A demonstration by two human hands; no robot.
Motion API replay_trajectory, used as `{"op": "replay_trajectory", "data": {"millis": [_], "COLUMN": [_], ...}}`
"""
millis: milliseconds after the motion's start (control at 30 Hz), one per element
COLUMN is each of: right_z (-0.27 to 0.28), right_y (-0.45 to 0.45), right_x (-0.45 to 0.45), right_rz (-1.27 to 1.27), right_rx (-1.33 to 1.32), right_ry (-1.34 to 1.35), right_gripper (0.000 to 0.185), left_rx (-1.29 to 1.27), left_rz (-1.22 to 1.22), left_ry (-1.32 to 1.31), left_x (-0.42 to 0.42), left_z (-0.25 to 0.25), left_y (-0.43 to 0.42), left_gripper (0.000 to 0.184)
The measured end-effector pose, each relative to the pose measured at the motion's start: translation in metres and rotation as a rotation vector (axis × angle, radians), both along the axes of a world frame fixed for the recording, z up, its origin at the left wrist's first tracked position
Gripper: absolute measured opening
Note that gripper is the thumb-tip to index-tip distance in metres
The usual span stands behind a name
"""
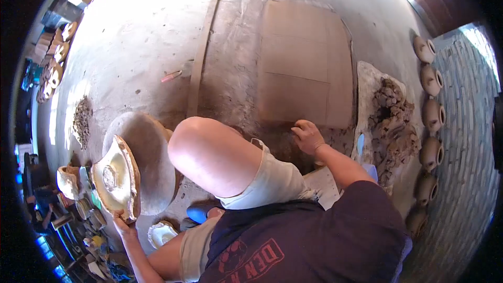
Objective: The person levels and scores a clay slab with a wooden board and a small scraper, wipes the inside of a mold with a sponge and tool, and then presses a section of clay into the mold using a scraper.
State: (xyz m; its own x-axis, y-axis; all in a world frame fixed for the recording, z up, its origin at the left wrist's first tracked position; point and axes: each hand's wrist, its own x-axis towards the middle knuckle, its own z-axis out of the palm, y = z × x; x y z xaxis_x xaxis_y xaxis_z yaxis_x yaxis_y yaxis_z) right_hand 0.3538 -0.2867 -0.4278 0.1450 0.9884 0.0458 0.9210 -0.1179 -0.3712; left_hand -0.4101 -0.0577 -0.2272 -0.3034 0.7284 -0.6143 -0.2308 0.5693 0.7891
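Observation:
My left hand (123, 224) grips the lower edge of a pale, shallow mold (116, 178) with a raised knob in its middle. The mold stands tilted in front of a round grey disc (146, 162). On the right, my right hand (306, 135) is at the near edge of a flat brown clay slab (304, 57), its fingers curled; whether anything is between them cannot be made out. Thin lines cross the slab's surface. A smaller white mold (161, 235) lies beside my leg.
A long wooden strip (203, 55) and a scraper with a red handle (171, 76) lie on the floor. Clay lumps (393, 120) rest on a board at the right, beside a row of clay pots (432, 115). Tools and containers crowd the lower left.

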Motion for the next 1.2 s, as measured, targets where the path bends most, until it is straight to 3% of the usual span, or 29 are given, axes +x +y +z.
{"op": "replay_trajectory", "data": {"millis": [100, 233, 333, 400, 500, 567, 633, 733, 767, 967, 1000, 1067, 1133, 1200], "right_z": [-0.005, -0.012, -0.024, -0.027, -0.029, -0.037, -0.076, -0.092, -0.096, -0.145, -0.147, -0.140, -0.136, -0.129], "right_y": [-0.038, -0.096, -0.141, -0.163, -0.178, -0.180, -0.204, -0.219, -0.222, -0.251, -0.251, -0.248, -0.250, -0.252], "right_x": [0.038, 0.094, 0.127, 0.141, 0.155, 0.155, 0.165, 0.186, 0.193, 0.219, 0.220, 0.220, 0.226, 0.229], "right_rz": [-0.266, -0.927, -1.241, -1.083, -0.804, -0.919, -1.331, -1.110, -1.071, -1.127, -1.106, -1.049, -0.986, -0.931], "right_rx": [-0.114, -0.257, -0.484, -0.832, -1.131, -1.043, -0.703, -0.853, -0.877, -0.844, -0.858, -0.884, -0.911, -0.931], "right_ry": [0.072, 0.000, 0.005, 0.022, 0.018, 0.038, 0.094, 0.072, 0.071, 0.108, 0.093, 0.054, 0.005, -0.037], "right_gripper": [0.015, 0.024, 0.025, 0.033, 0.046, 0.053, 0.058, 0.059, 0.059, 0.055, 0.052, 0.047, 0.043, 0.039], "left_rx": [-0.015, -0.079, -0.053, -0.074, -0.067, -0.112, -0.134, -0.252, -0.254, -0.165, -0.142, -0.239, -0.014, 0.156], "left_rz": [-0.026, -0.092, -0.106, -0.092, -0.131, -0.207, -0.275, -0.177, -0.162, -0.239, -0.234, -0.406, -0.257, -0.907], "left_ry": [-0.006, 0.054, 0.115, 0.124, 0.173, 0.212, 0.267, 0.356, 0.395, 0.581, 0.644, 1.149, 1.552, 2.245], "left_x": [0.003, -0.003, 0.022, 0.025, 0.033, 0.012, -0.014, 0.012, 0.011, 0.011, 0.004, -0.038, 0.005, 0.001], "left_z": [-0.016, -0.024, -0.014, -0.018, -0.012, -0.016, -0.028, -0.016, -0.022, -0.020, -0.026, -0.038, -0.028, -0.028], "left_y": [0.002, 0.008, 0.006, 0.007, 0.006, 0.010, 0.018, 0.018, 0.018, 0.025, 0.027, 0.043, 0.044, 0.044], "left_gripper": [0.052, 0.052, 0.050, 0.046, 0.039, 0.035, 0.028, 0.010, 0.025, 0.027, 0.029, 0.042, 0.058, 0.062]}}
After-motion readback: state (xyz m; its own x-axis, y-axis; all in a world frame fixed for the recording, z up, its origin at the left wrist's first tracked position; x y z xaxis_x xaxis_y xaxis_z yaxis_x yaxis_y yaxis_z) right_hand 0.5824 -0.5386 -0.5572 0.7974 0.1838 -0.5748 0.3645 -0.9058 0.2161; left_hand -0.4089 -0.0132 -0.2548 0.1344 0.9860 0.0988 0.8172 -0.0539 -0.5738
